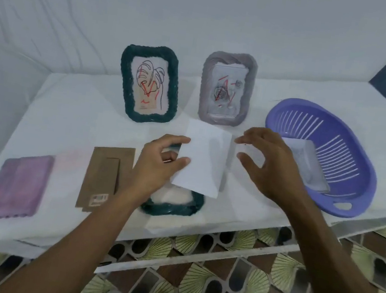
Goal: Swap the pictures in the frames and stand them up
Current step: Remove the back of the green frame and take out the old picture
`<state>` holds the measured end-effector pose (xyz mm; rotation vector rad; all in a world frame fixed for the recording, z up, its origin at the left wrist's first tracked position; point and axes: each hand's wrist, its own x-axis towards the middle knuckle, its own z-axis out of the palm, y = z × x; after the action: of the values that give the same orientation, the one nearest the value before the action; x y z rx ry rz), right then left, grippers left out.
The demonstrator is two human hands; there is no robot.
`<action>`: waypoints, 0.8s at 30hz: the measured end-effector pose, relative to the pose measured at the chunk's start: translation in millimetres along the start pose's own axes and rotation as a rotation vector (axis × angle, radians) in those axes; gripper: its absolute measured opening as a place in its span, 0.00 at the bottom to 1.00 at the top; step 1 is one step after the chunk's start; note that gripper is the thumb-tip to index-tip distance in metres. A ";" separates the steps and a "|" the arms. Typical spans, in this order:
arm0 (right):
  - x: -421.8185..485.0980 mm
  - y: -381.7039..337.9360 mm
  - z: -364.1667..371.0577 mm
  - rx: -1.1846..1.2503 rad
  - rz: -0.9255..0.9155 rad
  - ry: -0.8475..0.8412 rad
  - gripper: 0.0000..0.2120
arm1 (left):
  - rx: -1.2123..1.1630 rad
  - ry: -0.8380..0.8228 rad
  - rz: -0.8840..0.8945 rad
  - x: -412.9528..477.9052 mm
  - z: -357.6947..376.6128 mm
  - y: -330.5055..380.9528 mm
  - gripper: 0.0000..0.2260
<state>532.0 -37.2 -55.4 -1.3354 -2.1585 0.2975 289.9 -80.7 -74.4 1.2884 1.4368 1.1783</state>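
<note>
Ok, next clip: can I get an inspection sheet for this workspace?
Surface: white-covered table.
Job's things: upright green frame and grey frame hold pictures at the back; flat green frame, brown backing board and purple frame lie in front.
Clutter: purple basket holding a pale flat item.
Hands: left hand pinches a white sheet; right hand open beside it.
Cables: nothing seen.
Surroundings: white wall, patterned floor tiles.

Single head-worn wide-angle view, forward and down, close over the table.
</note>
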 end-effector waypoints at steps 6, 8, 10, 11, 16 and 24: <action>-1.7 54.5 -39.6 -0.121 0.166 -0.159 0.16 | -0.111 -0.062 -0.091 24.0 72.7 -12.9 0.12; -1.2 59.5 -42.1 -0.051 0.168 -0.184 0.16 | -0.080 -0.094 -0.088 28.4 93.3 -16.8 0.13; 0.7 61.4 -43.3 -0.051 0.169 -0.172 0.16 | 0.014 -0.104 -0.018 33.1 110.6 -19.8 0.14; 2.1 61.5 -44.3 -0.067 0.164 -0.166 0.16 | 0.093 -0.100 0.026 36.3 117.5 -21.8 0.15; 8.2 57.6 -50.1 0.005 0.157 -0.153 0.15 | 0.847 -0.198 0.242 49.7 135.3 -28.8 0.21; 4.1 52.4 -32.7 0.013 0.150 -0.192 0.18 | 1.071 -0.244 0.282 59.9 130.8 -25.6 0.25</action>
<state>588.5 -12.3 -52.1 -1.5183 -2.2099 0.5169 406.3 -8.3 -124.9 2.3102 1.7894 0.3061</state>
